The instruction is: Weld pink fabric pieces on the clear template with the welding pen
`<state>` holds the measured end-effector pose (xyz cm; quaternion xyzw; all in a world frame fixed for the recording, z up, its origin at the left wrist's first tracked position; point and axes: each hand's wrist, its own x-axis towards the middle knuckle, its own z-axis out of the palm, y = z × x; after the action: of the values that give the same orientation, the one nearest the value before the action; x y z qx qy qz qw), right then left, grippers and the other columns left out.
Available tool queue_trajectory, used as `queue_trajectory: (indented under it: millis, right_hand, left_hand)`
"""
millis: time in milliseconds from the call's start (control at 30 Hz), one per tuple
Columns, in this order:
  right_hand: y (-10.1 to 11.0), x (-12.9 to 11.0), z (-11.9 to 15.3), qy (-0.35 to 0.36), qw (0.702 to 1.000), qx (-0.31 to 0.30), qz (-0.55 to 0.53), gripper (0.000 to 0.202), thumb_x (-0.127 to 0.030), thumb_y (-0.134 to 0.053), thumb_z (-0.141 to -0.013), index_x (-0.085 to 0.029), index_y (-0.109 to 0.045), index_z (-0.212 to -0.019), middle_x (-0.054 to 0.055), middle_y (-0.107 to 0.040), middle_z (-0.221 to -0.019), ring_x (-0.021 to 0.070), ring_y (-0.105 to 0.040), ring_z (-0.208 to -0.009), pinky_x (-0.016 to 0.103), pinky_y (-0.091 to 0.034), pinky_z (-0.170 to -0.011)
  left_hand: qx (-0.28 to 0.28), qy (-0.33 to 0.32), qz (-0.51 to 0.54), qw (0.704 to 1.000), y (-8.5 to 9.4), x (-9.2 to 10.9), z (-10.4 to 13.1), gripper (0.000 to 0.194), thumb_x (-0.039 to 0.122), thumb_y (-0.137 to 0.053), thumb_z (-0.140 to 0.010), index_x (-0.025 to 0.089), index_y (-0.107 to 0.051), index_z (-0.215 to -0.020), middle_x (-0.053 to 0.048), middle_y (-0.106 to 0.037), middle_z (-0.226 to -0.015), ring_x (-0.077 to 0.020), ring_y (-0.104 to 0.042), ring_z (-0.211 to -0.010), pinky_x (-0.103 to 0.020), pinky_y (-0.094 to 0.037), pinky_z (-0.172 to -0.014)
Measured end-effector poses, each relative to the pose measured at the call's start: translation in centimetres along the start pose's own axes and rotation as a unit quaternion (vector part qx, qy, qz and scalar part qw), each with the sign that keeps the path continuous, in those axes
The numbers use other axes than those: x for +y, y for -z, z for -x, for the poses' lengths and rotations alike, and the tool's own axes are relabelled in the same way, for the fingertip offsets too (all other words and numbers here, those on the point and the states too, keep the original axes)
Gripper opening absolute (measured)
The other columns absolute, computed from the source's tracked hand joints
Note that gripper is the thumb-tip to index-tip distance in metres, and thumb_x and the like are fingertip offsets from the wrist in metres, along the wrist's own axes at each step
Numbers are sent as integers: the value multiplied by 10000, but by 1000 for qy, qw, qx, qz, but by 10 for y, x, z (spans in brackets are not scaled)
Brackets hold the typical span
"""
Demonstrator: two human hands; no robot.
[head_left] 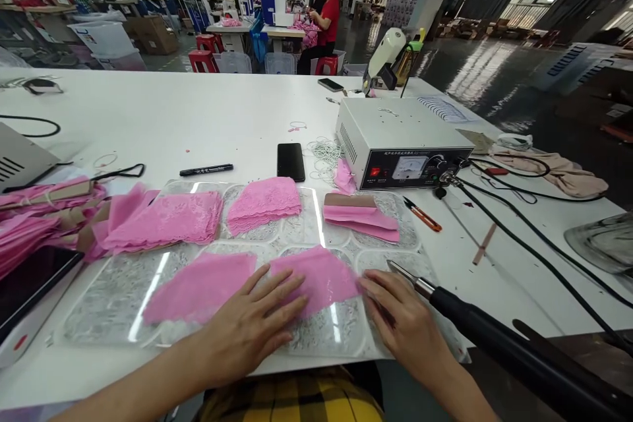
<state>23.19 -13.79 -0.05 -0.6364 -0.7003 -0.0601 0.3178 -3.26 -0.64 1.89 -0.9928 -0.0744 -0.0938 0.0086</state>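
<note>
My left hand (pixel 252 316) lies flat, fingers spread, across the left side of a pink fabric piece (pixel 324 277). The fingertips of my right hand (pixel 403 310) close together at that piece's right corner. Beside the right hand rests a black-handled tool (pixel 475 323) with a pointed metal tip; whether the hand touches it I cannot tell. Another pink fabric piece (pixel 208 283) is spread out left of my left hand. Behind them on the clear patterned mat (pixel 109 297) are a pink lace stack (pixel 168 221), a second lace stack (pixel 264 204) and folded pink fabric with a brown strip (pixel 361 217).
A grey control box (pixel 400 145) stands behind right, with cables (pixel 534 231) running right. An orange cutter knife (pixel 422 214), a black phone (pixel 291 161) and a marker (pixel 206 170) lie around the mat. Pink bundles (pixel 44 211) fill the left. A person in red (pixel 329 16) sits beyond the table.
</note>
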Motion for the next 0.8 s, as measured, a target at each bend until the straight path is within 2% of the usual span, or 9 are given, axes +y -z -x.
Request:
queue_trajectory:
  millis: [100,233,433,567,700,800]
  right_hand:
    - [-6,1,-6,-11,1000,6,5,219,-147,-534,-896,-224,-634,-1075,60,-673,-957,188,-649,-886,360,-563,-811]
    - [-11,3,-12,-25,1000,17,-4,165,-116,-516,-894,-221,-639,-925,43,-661,-872,169,-640,-805,327,-559,-743]
    - [-5,-6,-31,10,999,32,-40,177,-94,-528,-890,-199,-621,-997,49,-651,-885,149,-635,-815,268,-555,-717]
    - [-6,-14,-39,30,997,3,-64,197,-78,-519,-887,-200,-609,-1011,35,-674,-874,145,-631,-807,269,-549,-708]
    - [-10,-11,-32,66,995,-41,-55,233,-63,-474,-894,-213,-614,-1003,26,-698,-850,161,-638,-817,289,-539,-703]
    - [-9,-4,-21,27,1000,0,16,175,-99,-499,-895,-202,-616,-976,33,-684,-804,166,-625,-743,302,-520,-670]
  left_hand:
    - [-7,-1,1,1000,-7,-1,-6,443,401,-432,-1012,254,-445,-1429,-45,-412,-1512,-235,-330,-1430,-453,-159,-1216]
    - [-12,6,15,1000,-14,0,-5,472,391,-464,-1001,273,-409,-1454,-41,-415,-1511,-230,-349,-1421,-463,-158,-1217]
    - [1,6,-2,1000,-16,2,-1,466,394,-452,-1007,256,-417,-1451,-57,-392,-1523,-242,-350,-1419,-481,-135,-1215]
    - [6,6,-15,1000,-17,2,2,466,394,-452,-1006,257,-417,-1450,-68,-388,-1525,-250,-363,-1412,-500,-120,-1212]
    - [13,6,-11,1000,-17,2,3,461,378,-468,-1002,254,-428,-1444,-72,-404,-1515,-251,-378,-1404,-505,-131,-1209]
    - [8,4,-7,1000,-16,2,3,464,368,-479,-997,251,-429,-1443,-79,-414,-1508,-252,-376,-1405,-510,-134,-1208]
